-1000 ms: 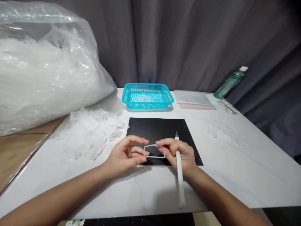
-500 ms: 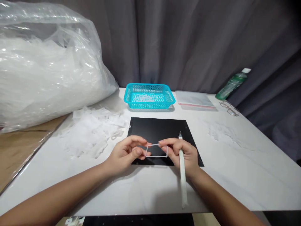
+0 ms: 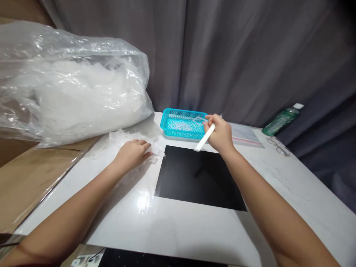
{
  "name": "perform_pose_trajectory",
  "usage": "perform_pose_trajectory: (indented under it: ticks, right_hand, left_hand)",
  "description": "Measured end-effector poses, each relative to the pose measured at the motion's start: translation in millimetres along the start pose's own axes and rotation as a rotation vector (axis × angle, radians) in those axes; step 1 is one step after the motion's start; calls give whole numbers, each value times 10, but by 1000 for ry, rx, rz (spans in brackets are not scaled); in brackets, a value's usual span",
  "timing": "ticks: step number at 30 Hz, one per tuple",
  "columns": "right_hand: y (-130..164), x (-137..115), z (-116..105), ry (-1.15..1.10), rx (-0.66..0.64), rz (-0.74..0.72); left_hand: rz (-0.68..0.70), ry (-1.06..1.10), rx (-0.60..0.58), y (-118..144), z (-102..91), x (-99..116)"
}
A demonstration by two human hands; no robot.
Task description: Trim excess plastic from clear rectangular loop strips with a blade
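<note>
My right hand (image 3: 219,134) is stretched out to the right rim of the turquoise basket (image 3: 169,130). It grips a white craft knife (image 3: 205,138) and pinches a small clear rectangular frame (image 3: 199,119) over the basket. My left hand (image 3: 132,152) lies palm down on a heap of thin white plastic pieces (image 3: 122,138) at the left of the black cutting mat (image 3: 198,178). Whether its fingers hold a piece I cannot tell. The mat is bare.
A big clear bag (image 3: 69,85) stuffed with white plastic fills the left. A flat zip pouch (image 3: 244,135), glasses (image 3: 278,145) and a green bottle (image 3: 280,119) lie at the back right. White scraps (image 3: 278,174) are strewn right of the mat. A grey curtain hangs behind.
Both hands left the mat. My right hand carried the clear frame and knife forward to the basket. My left hand let go of the frame and went left onto the white pieces.
</note>
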State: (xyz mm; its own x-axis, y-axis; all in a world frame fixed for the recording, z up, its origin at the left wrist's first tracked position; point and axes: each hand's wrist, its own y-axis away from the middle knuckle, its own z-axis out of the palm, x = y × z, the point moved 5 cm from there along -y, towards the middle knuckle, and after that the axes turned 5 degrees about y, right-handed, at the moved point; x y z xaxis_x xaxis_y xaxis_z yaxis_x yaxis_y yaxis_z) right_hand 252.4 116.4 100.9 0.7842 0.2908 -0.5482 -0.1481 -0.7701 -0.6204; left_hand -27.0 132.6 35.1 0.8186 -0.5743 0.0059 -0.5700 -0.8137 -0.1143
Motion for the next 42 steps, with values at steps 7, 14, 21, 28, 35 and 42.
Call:
perform_pose_trajectory:
  ticks: [7,14,21,28,35,42]
  right_hand:
    - [498,71,275,-40,-255,-22]
    - [1272,132,170,-175,-466,29]
    - [1332,501,78,-343,-324,276]
    - [1469,257,237,-645,-456,443]
    - [1574,57,313,-784,-554,479]
    - [1506,194,182,-357,-553,295]
  left_hand:
    - [-103,56,-18,38,39,-139]
    - [-73,177,28,-4,23,-161]
    - [-114,578,299,41,-268,-27]
    - [-264,1672,-104,142,35,585]
    - [35,1330,-233,241,351,1004]
    - [448,656,-170,344,361,1119]
